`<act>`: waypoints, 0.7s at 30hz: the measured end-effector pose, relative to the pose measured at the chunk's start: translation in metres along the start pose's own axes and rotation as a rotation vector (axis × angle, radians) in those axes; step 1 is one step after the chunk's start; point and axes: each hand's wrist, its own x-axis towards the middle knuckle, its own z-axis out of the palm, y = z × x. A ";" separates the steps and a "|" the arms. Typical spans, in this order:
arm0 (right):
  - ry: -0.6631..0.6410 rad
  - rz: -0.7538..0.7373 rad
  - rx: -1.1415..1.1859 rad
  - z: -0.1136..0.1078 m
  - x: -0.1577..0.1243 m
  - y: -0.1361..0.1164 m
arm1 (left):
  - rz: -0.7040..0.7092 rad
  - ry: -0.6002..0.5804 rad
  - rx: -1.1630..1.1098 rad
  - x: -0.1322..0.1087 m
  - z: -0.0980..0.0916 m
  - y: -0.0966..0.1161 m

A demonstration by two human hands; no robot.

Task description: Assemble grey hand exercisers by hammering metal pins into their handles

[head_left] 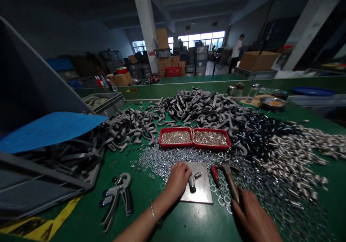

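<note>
My left hand [177,179] is closed on a small grey clamp part [192,183] with a black end, over the square metal plate [198,195]. A coil spring [198,175] lies on the plate just right of that part. In my right hand [252,213] is the wooden handle of a hammer [230,180], its head pointing away from me above scattered rings. Between the plate and the hammer lies a red-handled screwdriver [215,175]. An assembled clamp [119,198] rests on the bench to the left of my left arm.
Two red trays [175,146] of small metal pins stand behind the plate, before a heap of grey clamp parts [200,108]. Springs [294,155] and rings [286,206] spread to the right. A grey crate [94,179] borders the left. A person [237,51] stands far back.
</note>
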 end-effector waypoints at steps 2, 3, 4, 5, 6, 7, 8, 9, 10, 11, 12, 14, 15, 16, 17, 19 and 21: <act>-0.048 0.017 0.065 -0.008 0.013 0.001 | 0.002 -0.001 0.018 0.001 0.001 0.000; -0.065 0.009 0.098 -0.014 0.019 0.003 | 0.006 -0.002 0.027 0.002 0.002 0.000; -0.070 -0.016 0.127 -0.020 0.024 0.004 | 0.008 -0.001 0.031 0.002 0.001 0.001; -0.065 -0.054 0.149 -0.026 0.028 0.005 | 0.020 -0.004 0.040 0.003 0.000 0.001; -0.048 -0.100 0.169 -0.033 0.030 0.005 | 0.056 -0.017 0.063 0.003 -0.002 0.002; -0.026 -0.142 0.189 -0.038 0.030 0.003 | 0.116 -0.039 0.097 0.003 -0.005 0.003; -0.010 -0.175 0.211 -0.044 0.030 0.001 | 0.194 -0.069 0.140 0.003 -0.008 0.003; -0.010 -0.200 0.236 -0.049 0.028 -0.003 | 0.267 -0.092 0.181 0.001 -0.011 0.003; -0.037 -0.216 0.260 -0.053 0.025 -0.008 | 0.319 -0.100 0.212 -0.001 -0.014 0.003; -0.078 -0.235 0.280 -0.057 0.022 -0.015 | 0.335 -0.088 0.224 -0.004 -0.016 0.002; -0.122 -0.263 0.294 -0.060 0.018 -0.023 | 0.315 -0.063 0.210 -0.008 -0.017 0.001; -0.195 -0.342 0.302 -0.064 0.010 -0.040 | 0.233 -0.024 0.145 -0.018 -0.016 -0.003; -0.207 -0.383 0.298 -0.065 0.007 -0.048 | 0.198 -0.027 0.104 -0.023 -0.014 -0.005; -0.199 -0.418 0.290 -0.064 0.005 -0.055 | 0.171 -0.046 0.062 -0.027 -0.012 -0.006; -0.190 -0.445 0.276 -0.063 0.003 -0.061 | 0.148 -0.067 0.022 -0.031 -0.010 -0.008; -0.211 -0.468 0.228 -0.057 0.004 -0.068 | 0.108 -0.099 -0.039 -0.034 -0.006 -0.009; -0.266 -0.462 0.192 -0.050 0.009 -0.068 | 0.083 -0.118 -0.065 -0.034 -0.004 -0.010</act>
